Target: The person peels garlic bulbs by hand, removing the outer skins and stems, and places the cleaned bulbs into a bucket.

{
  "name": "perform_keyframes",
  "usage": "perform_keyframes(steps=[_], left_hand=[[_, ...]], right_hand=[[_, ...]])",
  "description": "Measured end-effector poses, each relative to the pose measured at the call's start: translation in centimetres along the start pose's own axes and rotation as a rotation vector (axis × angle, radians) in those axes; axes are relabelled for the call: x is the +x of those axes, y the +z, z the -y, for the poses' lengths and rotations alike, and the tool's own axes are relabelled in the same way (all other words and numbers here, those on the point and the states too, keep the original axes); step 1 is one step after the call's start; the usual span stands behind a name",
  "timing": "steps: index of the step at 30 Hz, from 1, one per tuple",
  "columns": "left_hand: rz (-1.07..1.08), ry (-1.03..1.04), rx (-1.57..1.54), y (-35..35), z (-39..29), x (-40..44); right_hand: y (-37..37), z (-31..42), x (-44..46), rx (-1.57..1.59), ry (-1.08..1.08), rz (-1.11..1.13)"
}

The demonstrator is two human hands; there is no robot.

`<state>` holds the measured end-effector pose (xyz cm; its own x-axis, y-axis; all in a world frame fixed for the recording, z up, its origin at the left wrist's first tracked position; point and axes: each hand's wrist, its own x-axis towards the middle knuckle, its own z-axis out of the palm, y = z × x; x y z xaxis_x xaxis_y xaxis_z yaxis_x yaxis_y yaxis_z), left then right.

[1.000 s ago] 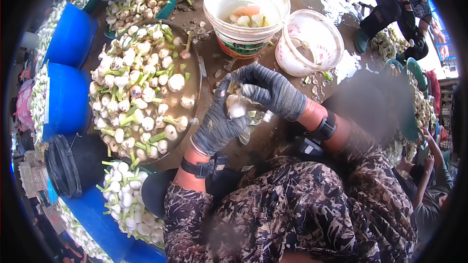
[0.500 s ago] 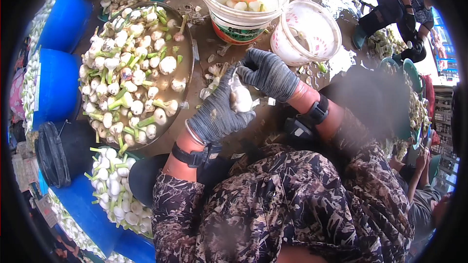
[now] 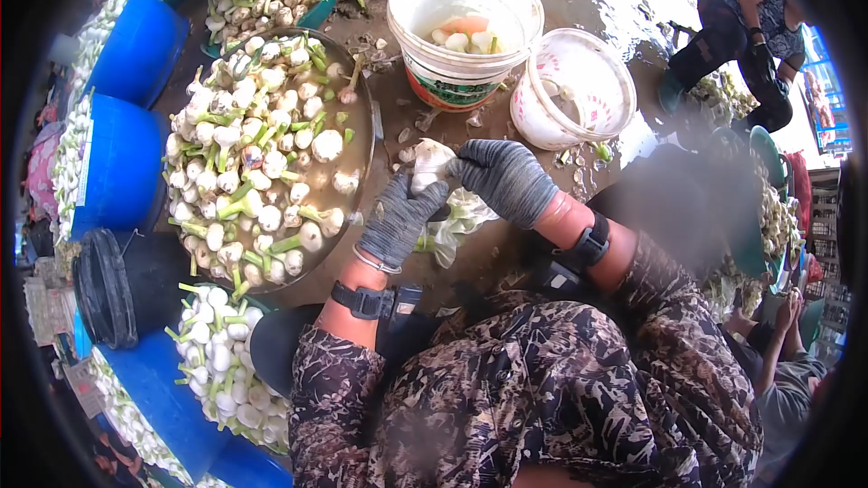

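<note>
A whitish garlic bulb (image 3: pixel 430 165) is held up in front of me between both hands, in grey knit gloves. My left hand (image 3: pixel 402 220) is closed around it from below. The curled fingers of my right hand (image 3: pixel 508 183) press against the bulb's right side; their tips are partly hidden. Below the hands are thin, pale green-white peelings (image 3: pixel 457 224); whether they hang from a hand or lie lower I cannot tell. To the left, a wide round tray (image 3: pixel 365 140) holds many garlic bulbs with short green stems, in muddy water.
A white bucket (image 3: pixel 425 45) with a few pieces inside stands ahead, and a tilted white tub (image 3: pixel 601 81) is beside it. Blue tubs (image 3: pixel 122 167), a black bucket (image 3: pixel 104 298) and a heap of clean garlic (image 3: pixel 226 366) lie left. Other people work at right.
The garlic bulb has shifted up and left in my left hand and shows more above the fingers. My right hand has moved lower, and peelings now show beneath. The whole view has shifted slightly.
</note>
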<state>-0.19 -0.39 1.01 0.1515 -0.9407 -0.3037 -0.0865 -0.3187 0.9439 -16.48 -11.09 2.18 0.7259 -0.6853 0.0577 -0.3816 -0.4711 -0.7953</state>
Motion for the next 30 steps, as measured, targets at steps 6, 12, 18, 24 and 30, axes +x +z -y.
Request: perform_keyframes(steps=[6, 12, 18, 24, 30], left_hand=[[0.171, 0.075, -0.480, 0.4, 1.0, -0.4], [0.274, 0.187, -0.648, 0.0, 0.6, -1.6], [0.000, 0.226, -0.695, -0.2, 2.0, -0.1], [-0.035, 0.184, -0.831, -0.1, 2.3, 0.4], [-0.097, 0.315, -0.620, -1.7, 3.8, 0.6]], right_hand=[[-2.0, -1.4, 2.1, 0.540, 0.547, -0.020], [-5.1, -5.0, 2.5, -0.235, 0.470, 0.294], [-3.5, -0.7, 0.7, 0.359, 0.085, 0.275], [-0.3, 0.4, 0.2, 0.043, -0.034, 0.076], [-0.9, -4.5, 0.4, -0.342, 0.057, 0.408]])
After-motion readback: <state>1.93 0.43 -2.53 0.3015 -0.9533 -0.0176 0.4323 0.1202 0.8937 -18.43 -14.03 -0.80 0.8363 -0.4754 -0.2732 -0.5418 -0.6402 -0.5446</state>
